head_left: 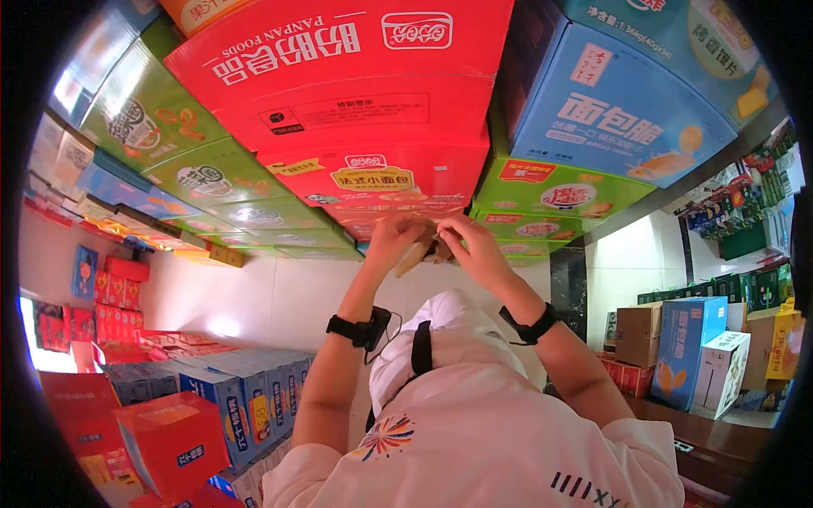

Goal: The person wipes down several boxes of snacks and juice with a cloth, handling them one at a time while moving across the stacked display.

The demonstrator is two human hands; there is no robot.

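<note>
Both hands meet in front of the red carton (373, 182) of small French-style bread. My left hand (400, 239) has its fingers bent and pinched together near the carton's lower edge. Close beside it, my right hand (472, 247) is also pinched, thumb against fingers. Between and just below them shows a small tan and brown piece (412, 259), partly hidden by the fingers. I cannot make out what it is or which hand grips it. A black strap with a small device (362, 328) is on my left wrist, and another black strap (530, 323) is on my right.
Green cartons (271, 213) are stacked on the left, with more green cartons (555, 196) and a blue carton (622, 110) on the right. Blue boxes (229, 406) and a red box (174, 444) stand lower left. A blue upright box (688, 347) stands lower right.
</note>
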